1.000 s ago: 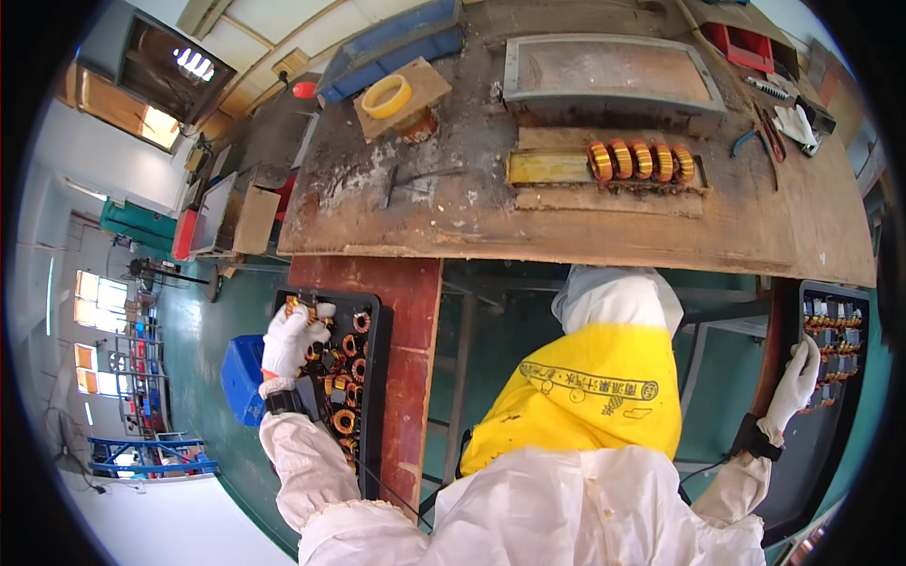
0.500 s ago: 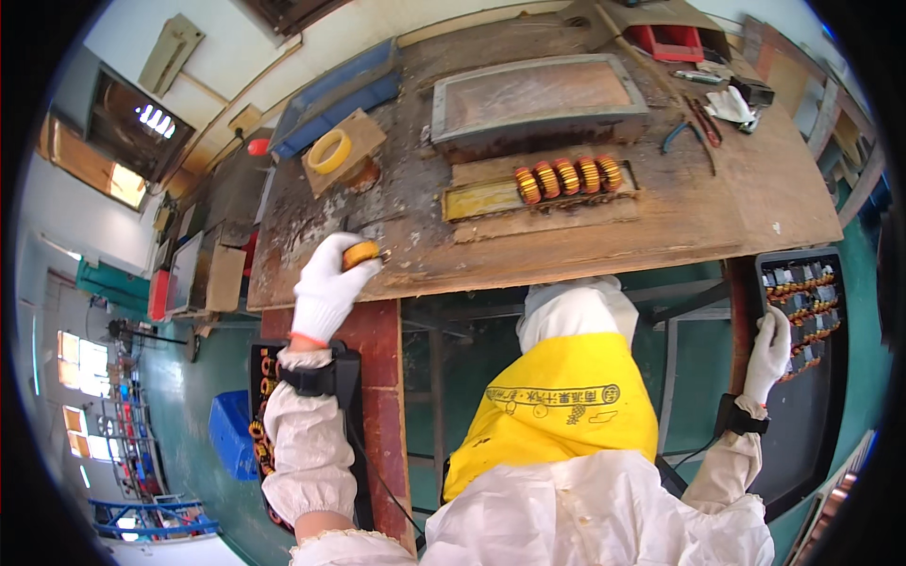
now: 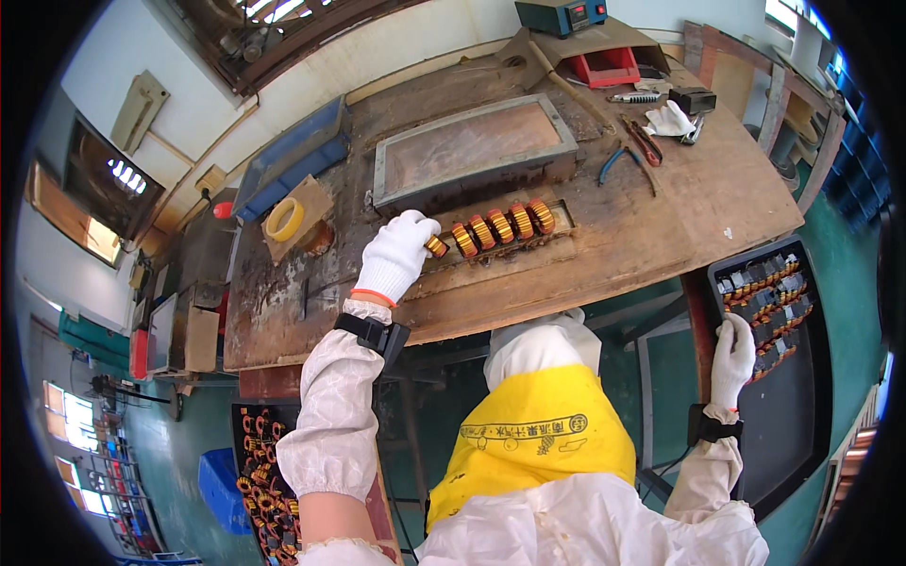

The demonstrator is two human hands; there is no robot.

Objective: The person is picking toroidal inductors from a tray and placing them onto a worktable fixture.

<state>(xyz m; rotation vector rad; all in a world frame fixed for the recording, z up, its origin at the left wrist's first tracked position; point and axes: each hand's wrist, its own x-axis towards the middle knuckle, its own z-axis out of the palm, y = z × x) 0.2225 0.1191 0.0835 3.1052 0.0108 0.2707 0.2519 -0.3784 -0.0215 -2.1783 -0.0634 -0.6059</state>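
A copper-wound ring coil [image 3: 435,246] is pinched in my white-gloved left hand [image 3: 396,255], with its fingers closed around the coil. It is at the left end of a row of several similar ring coils [image 3: 497,225], standing on edge in a shallow rectangular recess [image 3: 564,215] in the workbench. My gloved right hand [image 3: 733,358] is low at the right, fingers curled at the left rim of a black tray [image 3: 793,415]. Rows of ring coils with dark grey parts [image 3: 766,300] fill the far part of that tray.
Behind the row sits a metal-framed box [image 3: 477,141] with a clear top. A tape roll [image 3: 284,219] and blue bin [image 3: 293,156] are at the left. Pliers [image 3: 644,141] and a red bin [image 3: 604,68] lie far right. More coils fill a tray [image 3: 260,472] lower left.
My left hand has carried its coil rightward from the bench's left front to the end of the row. The head view has shifted; my right hand stays at the black tray.
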